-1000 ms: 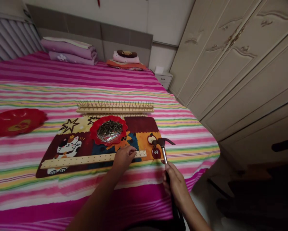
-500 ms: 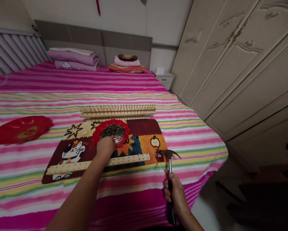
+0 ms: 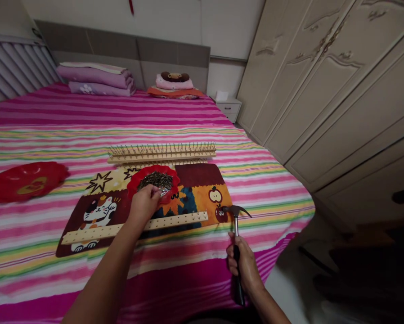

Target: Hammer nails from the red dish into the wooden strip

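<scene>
My left hand (image 3: 144, 202) is over the near edge of a red scalloped bowl (image 3: 132, 185) heaped with loose nails (image 3: 161, 179). Its fingers are pinched together, and what lies between them is hidden. In my right hand (image 3: 244, 261) is a claw hammer (image 3: 236, 225), gripped by its black handle with the head up, just right of a printed mat (image 3: 202, 175). Across that mat lies a pale wooden strip (image 3: 171, 221) with rows of holes. Several nails (image 3: 200, 215) stand upright at its right end; my left forearm crosses in front of its middle.
Behind the bowl are wooden strips (image 3: 161, 157) full of upright nails. A red scalloped plate (image 3: 26, 182) sits at the left on the striped bedsheet (image 3: 256, 180). Folded bedding (image 3: 97, 81) lies by the headboard; a wardrobe (image 3: 323, 99) lines the right side.
My left hand has drawn back slightly from the nails, toward the bowl's near left rim. My right hand keeps hold of the hammer in about the same place. The whole view has shifted a little.
</scene>
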The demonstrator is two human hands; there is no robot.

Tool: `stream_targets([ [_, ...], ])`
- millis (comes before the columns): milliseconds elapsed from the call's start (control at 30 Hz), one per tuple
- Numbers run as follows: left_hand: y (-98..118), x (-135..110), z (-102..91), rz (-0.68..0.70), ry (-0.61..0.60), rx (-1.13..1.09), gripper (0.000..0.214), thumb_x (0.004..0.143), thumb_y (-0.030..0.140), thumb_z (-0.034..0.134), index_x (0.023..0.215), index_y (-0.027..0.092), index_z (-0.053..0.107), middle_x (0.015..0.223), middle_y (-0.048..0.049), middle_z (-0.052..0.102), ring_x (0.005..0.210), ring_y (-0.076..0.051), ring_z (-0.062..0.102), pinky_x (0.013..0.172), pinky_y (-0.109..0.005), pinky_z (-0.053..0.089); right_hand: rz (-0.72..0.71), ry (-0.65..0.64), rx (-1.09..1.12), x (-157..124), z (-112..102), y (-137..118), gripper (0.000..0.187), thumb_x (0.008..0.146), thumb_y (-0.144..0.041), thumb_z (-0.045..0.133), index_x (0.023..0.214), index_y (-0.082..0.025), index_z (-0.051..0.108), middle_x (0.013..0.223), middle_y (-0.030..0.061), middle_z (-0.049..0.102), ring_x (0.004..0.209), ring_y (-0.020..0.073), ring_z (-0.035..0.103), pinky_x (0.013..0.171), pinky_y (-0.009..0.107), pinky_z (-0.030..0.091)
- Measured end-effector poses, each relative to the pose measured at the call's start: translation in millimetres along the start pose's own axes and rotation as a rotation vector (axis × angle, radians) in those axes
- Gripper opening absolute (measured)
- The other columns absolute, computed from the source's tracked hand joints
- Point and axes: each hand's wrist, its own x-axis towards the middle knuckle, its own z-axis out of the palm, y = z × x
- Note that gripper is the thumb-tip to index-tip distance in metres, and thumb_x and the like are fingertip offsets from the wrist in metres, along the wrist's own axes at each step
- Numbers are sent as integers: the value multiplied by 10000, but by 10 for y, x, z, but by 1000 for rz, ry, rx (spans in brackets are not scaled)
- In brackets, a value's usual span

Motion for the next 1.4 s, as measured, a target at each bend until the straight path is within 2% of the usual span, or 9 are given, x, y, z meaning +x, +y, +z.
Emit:
stream_targets([
  [67,35,-124,12,-39,-25,-335,244,675,385,582,807,187,635,700,-15,667,666,-157,608,640,-259,465,1,-3,7,0,-2,-1,450,738,-559,580,1017,-208,543,506,-103,440,317,27,293,284,120,188],
  [133,57,-259,65,-95,-107,-603,337,596,425,638,817,170,635,649,-3,651,611,-142,591,613,-258,470,0,-6,9,2,-5,0,451,735,-554,581,1018,-206,542,508,-102,443,320,27,295,289,119,182],
  [233,74,-429,197,-187,-233,-743,337,511,416,682,725,163,621,581,9,623,551,-124,557,560,-248,448,6,-7,9,-1,-8,-3,444,733,-549,581,1017,-209,544,509,-102,441,324,29,299,292,122,184],
  [367,98,-534,378,-156,-270,-716,283,520,395,682,679,170,621,573,19,606,544,-112,537,532,-230,415,13,-3,8,-12,-5,-17,427,741,-533,577,1019,-211,539,510,-103,436,327,30,298,297,122,179],
  [533,124,-555,508,-75,-197,-633,236,602,391,643,713,183,653,556,30,595,534,-110,522,514,-224,391,9,-3,11,-23,5,-34,440,731,-542,582,1014,-207,542,514,-99,441,330,32,306,301,124,178],
  [900,176,-595,479,-5,-156,-566,161,639,363,618,694,217,659,611,23,658,582,-136,586,564,-244,448,8,-8,22,-7,-18,-13,420,739,-531,576,1013,-215,542,514,-99,448,330,33,311,298,122,190],
  [1400,87,-621,549,18,-156,-509,175,681,375,601,741,222,663,645,22,663,622,-144,603,605,-249,453,-6,-27,30,10,-28,16,431,738,-549,579,1004,-212,539,517,-99,455,320,33,315,291,126,192],
])
